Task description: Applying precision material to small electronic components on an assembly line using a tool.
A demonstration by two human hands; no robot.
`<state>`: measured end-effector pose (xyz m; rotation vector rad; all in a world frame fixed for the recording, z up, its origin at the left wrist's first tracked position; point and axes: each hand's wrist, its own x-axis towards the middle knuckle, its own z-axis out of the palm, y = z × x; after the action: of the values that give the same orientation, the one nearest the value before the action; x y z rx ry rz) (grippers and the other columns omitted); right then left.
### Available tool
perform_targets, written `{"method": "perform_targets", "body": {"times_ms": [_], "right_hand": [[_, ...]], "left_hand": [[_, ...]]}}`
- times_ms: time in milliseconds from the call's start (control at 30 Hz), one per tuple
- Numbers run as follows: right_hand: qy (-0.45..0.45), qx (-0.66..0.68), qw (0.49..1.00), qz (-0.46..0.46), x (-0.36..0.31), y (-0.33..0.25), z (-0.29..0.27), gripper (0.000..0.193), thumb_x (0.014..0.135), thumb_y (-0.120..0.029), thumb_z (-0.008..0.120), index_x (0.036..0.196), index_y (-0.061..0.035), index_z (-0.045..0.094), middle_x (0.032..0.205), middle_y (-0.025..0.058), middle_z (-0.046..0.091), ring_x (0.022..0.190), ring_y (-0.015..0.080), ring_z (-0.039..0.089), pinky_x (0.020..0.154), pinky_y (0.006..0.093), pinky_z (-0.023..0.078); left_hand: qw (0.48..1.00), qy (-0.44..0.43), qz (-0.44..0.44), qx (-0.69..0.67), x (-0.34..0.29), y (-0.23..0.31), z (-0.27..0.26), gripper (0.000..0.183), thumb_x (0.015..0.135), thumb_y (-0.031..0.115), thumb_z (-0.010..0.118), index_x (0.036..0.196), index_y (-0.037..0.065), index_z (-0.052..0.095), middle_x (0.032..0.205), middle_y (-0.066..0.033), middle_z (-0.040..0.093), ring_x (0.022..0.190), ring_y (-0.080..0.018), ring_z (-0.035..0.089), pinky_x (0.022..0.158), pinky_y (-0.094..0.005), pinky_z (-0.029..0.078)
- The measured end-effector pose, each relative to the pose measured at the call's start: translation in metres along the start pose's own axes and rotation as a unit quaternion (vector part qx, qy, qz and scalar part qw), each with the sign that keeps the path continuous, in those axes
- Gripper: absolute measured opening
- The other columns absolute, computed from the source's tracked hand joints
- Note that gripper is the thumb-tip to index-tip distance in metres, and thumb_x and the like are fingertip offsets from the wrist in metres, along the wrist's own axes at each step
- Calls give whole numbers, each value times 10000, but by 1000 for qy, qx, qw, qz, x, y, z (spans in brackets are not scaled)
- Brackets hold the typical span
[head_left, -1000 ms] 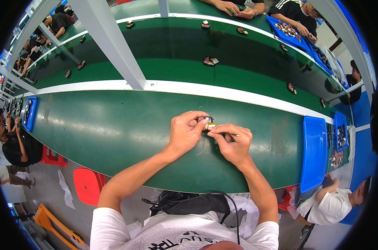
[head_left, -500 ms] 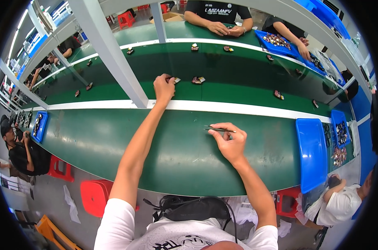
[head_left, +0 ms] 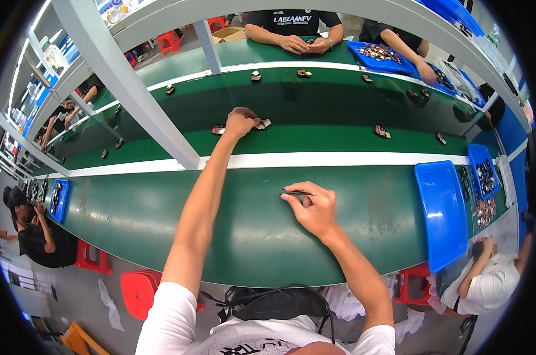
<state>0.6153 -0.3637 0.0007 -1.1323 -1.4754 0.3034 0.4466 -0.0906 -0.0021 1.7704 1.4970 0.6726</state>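
On the green conveyor belt point(head_left: 315, 109), my left hand point(head_left: 242, 122) reaches over the white rail with its fingers closed at the left end of a small dark part with a yellow-and-white end point(head_left: 264, 124). The fingers partly cover this part. A similar reddish-dark part point(head_left: 218, 129) lies on the belt just left of that hand. My right hand point(head_left: 316, 208) hovers over the green worktable point(head_left: 250, 225) on the near side, pinching thin dark tweezers point(head_left: 300, 193). The tweezers' tips point left and hold nothing I can make out.
More small parts are spread along the belt, one point(head_left: 382, 131) to the right. A blue tray point(head_left: 442, 216) lies at the table's right end, beside a smaller blue bin point(head_left: 483, 171). A grey post point(head_left: 132, 89) slants up left of my left arm. Co-workers sit around the line.
My left hand has shifted from one small part to the neighbouring part on its right, leaving the first on the belt. The right hand keeps the tweezers. The whole view has shifted slightly.
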Motion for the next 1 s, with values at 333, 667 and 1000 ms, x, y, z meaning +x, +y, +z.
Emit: {"method": "perform_targets", "body": {"times_ms": [333,667,1000], "right_hand": [[-25,19,999,23,1,-8,1,150,764,-22,834,886,-25,748,717,25,714,429,20,367,410,223,277],[-14,236,945,227,6,-9,-8,141,806,-1,819,904,15,719,790,-22,671,516,-26,373,457,170,273],[-25,141,973,183,-4,-13,1,152,803,27,808,900,19,692,726,-38,618,512,-28,402,457,167,269]], "left_hand": [[995,69,75,4,-40,1,-10,162,853,133,701,920,-14,698,789,-135,723,665,-198,689,638,-344,539],[975,-75,34,-208,-194,16,-1,199,972,87,619,1077,-79,650,791,-46,668,518,-56,517,477,-222,405],[956,-8,52,-287,-238,15,19,194,964,90,658,1074,-67,684,763,-91,720,548,-81,615,482,-231,468]]}}
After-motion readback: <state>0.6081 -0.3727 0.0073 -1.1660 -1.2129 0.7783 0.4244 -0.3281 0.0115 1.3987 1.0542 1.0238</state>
